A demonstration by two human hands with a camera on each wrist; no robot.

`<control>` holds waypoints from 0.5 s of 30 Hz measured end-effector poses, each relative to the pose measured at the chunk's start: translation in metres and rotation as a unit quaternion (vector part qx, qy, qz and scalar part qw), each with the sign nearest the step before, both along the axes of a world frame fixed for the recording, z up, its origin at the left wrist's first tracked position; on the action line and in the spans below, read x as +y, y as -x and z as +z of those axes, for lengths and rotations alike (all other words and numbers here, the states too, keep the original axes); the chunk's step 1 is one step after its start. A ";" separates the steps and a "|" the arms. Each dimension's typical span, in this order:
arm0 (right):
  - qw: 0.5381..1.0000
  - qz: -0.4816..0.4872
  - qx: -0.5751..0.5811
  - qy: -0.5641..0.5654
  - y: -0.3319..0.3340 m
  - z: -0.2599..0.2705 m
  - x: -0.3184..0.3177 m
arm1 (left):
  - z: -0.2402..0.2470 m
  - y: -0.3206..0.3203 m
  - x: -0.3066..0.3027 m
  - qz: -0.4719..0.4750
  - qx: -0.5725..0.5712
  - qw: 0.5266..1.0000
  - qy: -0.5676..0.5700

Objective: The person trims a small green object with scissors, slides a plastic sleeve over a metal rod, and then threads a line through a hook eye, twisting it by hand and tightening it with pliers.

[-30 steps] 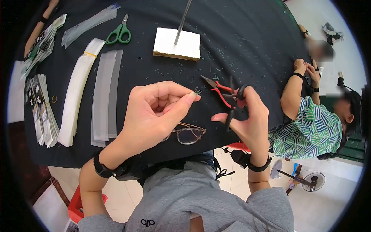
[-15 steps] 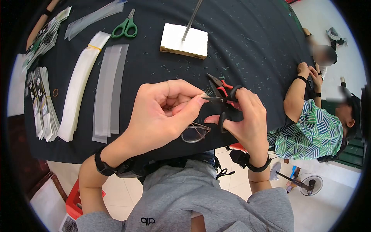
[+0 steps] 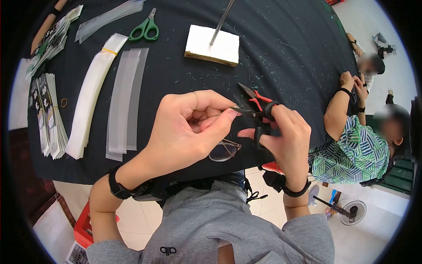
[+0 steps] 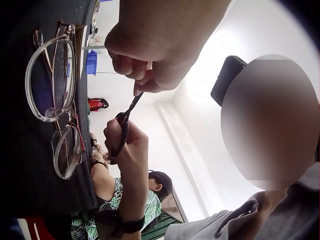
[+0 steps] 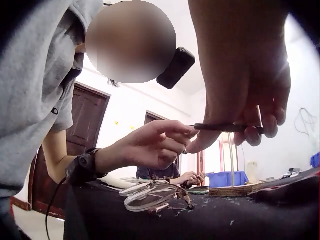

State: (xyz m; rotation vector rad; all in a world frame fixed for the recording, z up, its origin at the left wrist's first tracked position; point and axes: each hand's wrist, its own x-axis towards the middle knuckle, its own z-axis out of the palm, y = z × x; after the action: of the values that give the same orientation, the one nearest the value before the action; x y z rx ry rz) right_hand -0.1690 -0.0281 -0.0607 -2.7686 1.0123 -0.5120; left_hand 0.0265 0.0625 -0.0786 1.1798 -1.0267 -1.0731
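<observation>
Pinching something too tiny for me to make out, the fingers of the left hand [image 3: 189, 125] meet the blades of the slim black-handled scissors [image 3: 250, 113], which the right hand [image 3: 289, 140] grips by the loops above the black cloth-covered tabletop [image 3: 160, 77]. The scissors look light, stiff and sharp, so the loops seem safest to hold.

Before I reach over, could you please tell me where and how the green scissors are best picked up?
I'd take the green scissors by their handle loops, coming from the near side: they lie flat, loops nearest, blades pointing away.
</observation>
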 end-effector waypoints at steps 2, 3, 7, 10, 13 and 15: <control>1.000 0.001 -0.003 0.003 0.002 0.000 0.000 | 0.001 0.000 0.000 0.000 -0.002 1.000 -0.002; 1.000 0.003 -0.007 0.006 0.002 0.000 -0.001 | 0.001 0.000 -0.001 -0.001 -0.009 1.000 -0.004; 1.000 -0.007 -0.017 0.000 0.002 0.000 -0.001 | -0.001 0.000 -0.003 -0.004 -0.011 1.000 0.002; 1.000 -0.015 -0.026 -0.009 0.003 -0.002 -0.001 | 0.001 0.001 -0.003 -0.007 -0.002 1.000 0.003; 0.999 -0.024 -0.028 -0.012 0.002 -0.002 0.001 | -0.003 0.001 -0.003 -0.004 0.001 1.000 0.013; 0.999 -0.029 -0.021 -0.010 0.001 -0.001 0.002 | -0.005 0.001 -0.003 -0.006 0.001 1.000 0.012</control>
State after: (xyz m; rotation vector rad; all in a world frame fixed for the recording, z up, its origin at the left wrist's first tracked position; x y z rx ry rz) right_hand -0.1705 -0.0264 -0.0619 -2.7068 1.0854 -0.5615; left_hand 0.0257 0.0598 -0.0831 1.1542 -1.0431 -1.0691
